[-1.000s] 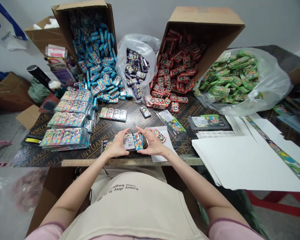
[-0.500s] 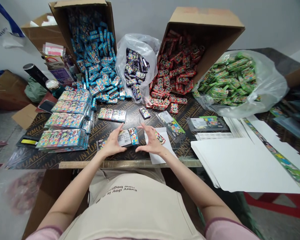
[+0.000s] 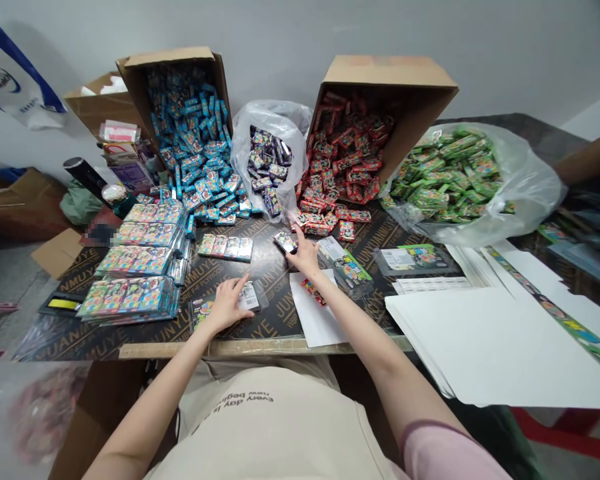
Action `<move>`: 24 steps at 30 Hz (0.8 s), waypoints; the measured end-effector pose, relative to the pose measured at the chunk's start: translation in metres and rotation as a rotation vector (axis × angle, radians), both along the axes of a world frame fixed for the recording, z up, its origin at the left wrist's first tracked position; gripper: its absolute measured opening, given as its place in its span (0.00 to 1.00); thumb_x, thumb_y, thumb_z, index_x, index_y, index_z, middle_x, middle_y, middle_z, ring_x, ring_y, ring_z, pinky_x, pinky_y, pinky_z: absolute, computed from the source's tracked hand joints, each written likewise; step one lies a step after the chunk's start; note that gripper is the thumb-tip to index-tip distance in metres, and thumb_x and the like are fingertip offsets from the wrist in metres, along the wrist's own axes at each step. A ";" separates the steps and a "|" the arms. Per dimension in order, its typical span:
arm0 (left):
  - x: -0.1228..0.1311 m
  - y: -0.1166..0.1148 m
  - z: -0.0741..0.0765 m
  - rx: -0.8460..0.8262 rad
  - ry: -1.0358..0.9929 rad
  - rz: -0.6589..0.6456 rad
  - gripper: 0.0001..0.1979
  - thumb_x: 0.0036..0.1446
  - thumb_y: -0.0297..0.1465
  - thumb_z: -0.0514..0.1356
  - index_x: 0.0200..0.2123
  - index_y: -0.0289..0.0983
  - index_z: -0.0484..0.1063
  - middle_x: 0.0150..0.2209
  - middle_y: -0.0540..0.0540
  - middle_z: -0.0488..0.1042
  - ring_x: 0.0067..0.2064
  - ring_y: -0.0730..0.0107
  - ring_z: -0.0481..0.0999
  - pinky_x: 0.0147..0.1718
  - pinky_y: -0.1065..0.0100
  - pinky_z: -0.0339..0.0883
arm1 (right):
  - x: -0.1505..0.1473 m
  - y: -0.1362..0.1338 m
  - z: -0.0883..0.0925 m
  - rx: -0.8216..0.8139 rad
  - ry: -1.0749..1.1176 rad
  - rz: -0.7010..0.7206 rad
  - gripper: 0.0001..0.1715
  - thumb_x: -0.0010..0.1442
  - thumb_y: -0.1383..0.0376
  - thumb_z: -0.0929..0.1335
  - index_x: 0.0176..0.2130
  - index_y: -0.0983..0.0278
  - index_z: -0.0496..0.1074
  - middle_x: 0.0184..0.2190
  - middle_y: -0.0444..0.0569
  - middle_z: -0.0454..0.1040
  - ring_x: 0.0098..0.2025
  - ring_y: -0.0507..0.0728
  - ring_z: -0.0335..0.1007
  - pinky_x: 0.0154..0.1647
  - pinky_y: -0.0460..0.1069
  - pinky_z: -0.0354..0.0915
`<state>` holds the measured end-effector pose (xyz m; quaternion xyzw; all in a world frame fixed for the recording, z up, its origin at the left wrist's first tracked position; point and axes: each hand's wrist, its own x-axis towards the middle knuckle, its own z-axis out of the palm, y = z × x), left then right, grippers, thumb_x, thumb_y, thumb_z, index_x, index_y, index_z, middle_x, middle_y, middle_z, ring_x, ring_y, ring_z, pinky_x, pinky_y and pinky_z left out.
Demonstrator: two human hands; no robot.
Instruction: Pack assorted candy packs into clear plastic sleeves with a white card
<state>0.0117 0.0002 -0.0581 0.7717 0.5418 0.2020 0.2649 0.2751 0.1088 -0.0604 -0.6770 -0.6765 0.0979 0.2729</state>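
Observation:
My left hand (image 3: pixel 226 303) rests near the table's front edge, fingers curled over a partly filled clear pack of small boxes (image 3: pixel 250 297) with a white barcode label. My right hand (image 3: pixel 305 255) is stretched forward to a loose purple small box (image 3: pixel 285 241) lying on the dark table, with its fingers on that box. A red small box (image 3: pixel 313 291) lies on a white sheet (image 3: pixel 317 319) under my right forearm.
Tipped cardboard boxes spill blue boxes (image 3: pixel 200 153) and red boxes (image 3: pixel 343 157). Two plastic bags hold purple boxes (image 3: pixel 267 163) and green boxes (image 3: pixel 450 173). Stacks of filled packs (image 3: pixel 140 263) stand at left, a row of four boxes (image 3: pixel 226 247) ahead, white card sheets (image 3: pixel 485 333) at right.
My right hand let go of the pack and reached forward to the loose purple box. My left hand lowered the pack onto the table. The camera tilted up slightly.

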 end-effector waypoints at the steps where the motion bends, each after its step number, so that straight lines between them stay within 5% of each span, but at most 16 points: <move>1: 0.003 0.002 0.002 0.008 -0.101 0.078 0.42 0.39 0.37 0.71 0.60 0.39 0.64 0.54 0.38 0.69 0.57 0.49 0.66 0.57 0.50 0.56 | -0.007 -0.008 0.003 0.037 0.041 0.038 0.49 0.52 0.63 0.69 0.68 0.64 0.49 0.40 0.54 0.76 0.43 0.65 0.70 0.49 0.59 0.57; 3: 0.013 0.006 0.010 -0.047 -0.385 0.256 0.34 0.43 0.41 0.69 0.54 0.37 0.70 0.51 0.38 0.72 0.54 0.53 0.70 0.55 0.54 0.60 | -0.025 -0.034 0.013 0.130 0.135 0.127 0.51 0.51 0.62 0.69 0.68 0.62 0.47 0.42 0.52 0.76 0.44 0.63 0.70 0.51 0.58 0.57; 7: 0.031 0.014 0.028 -0.434 -0.957 0.456 0.24 0.44 0.47 0.65 0.37 0.33 0.76 0.34 0.43 0.78 0.34 0.65 0.76 0.36 0.65 0.69 | -0.055 -0.095 0.036 0.166 0.217 0.347 0.52 0.53 0.60 0.70 0.69 0.59 0.43 0.45 0.50 0.75 0.47 0.62 0.70 0.54 0.59 0.55; 11: 0.036 0.010 0.038 -0.712 -1.069 0.425 0.15 0.37 0.39 0.69 0.23 0.32 0.73 0.21 0.48 0.74 0.22 0.73 0.70 0.25 0.71 0.64 | -0.052 -0.121 0.051 0.119 0.198 0.600 0.59 0.49 0.53 0.74 0.68 0.57 0.43 0.60 0.56 0.63 0.59 0.67 0.60 0.58 0.61 0.52; 13: 0.033 0.005 0.040 -0.787 -1.007 0.329 0.13 0.37 0.36 0.68 0.21 0.32 0.73 0.19 0.49 0.72 0.20 0.75 0.67 0.23 0.72 0.61 | -0.046 -0.123 0.056 0.081 0.195 0.717 0.60 0.49 0.53 0.74 0.69 0.57 0.41 0.63 0.56 0.58 0.63 0.67 0.54 0.61 0.62 0.49; 16: 0.026 0.001 0.039 -0.740 -0.867 0.202 0.17 0.44 0.42 0.66 0.26 0.31 0.75 0.22 0.47 0.73 0.23 0.73 0.69 0.26 0.70 0.62 | -0.038 -0.121 0.059 0.015 0.217 0.772 0.57 0.49 0.58 0.72 0.68 0.56 0.41 0.59 0.54 0.64 0.60 0.66 0.58 0.62 0.62 0.47; 19: 0.011 0.002 0.033 -0.379 -0.590 0.125 0.26 0.49 0.47 0.63 0.44 0.34 0.76 0.41 0.40 0.77 0.43 0.58 0.75 0.43 0.60 0.66 | -0.031 -0.116 0.053 0.034 0.213 0.662 0.56 0.47 0.61 0.71 0.68 0.57 0.44 0.56 0.54 0.65 0.56 0.66 0.61 0.59 0.61 0.51; 21: -0.001 0.002 0.024 -0.122 -0.269 0.044 0.39 0.41 0.46 0.69 0.56 0.37 0.69 0.54 0.37 0.70 0.56 0.49 0.67 0.56 0.52 0.57 | -0.024 -0.112 0.045 0.057 0.159 0.579 0.55 0.45 0.62 0.71 0.67 0.57 0.46 0.56 0.55 0.64 0.56 0.67 0.61 0.57 0.61 0.52; 24: -0.012 -0.001 0.009 -0.004 0.123 -0.113 0.54 0.32 0.40 0.74 0.64 0.37 0.57 0.56 0.34 0.66 0.58 0.44 0.63 0.59 0.47 0.51 | -0.015 -0.108 0.030 0.020 0.035 0.541 0.53 0.47 0.62 0.71 0.67 0.57 0.48 0.56 0.55 0.66 0.55 0.68 0.62 0.57 0.62 0.49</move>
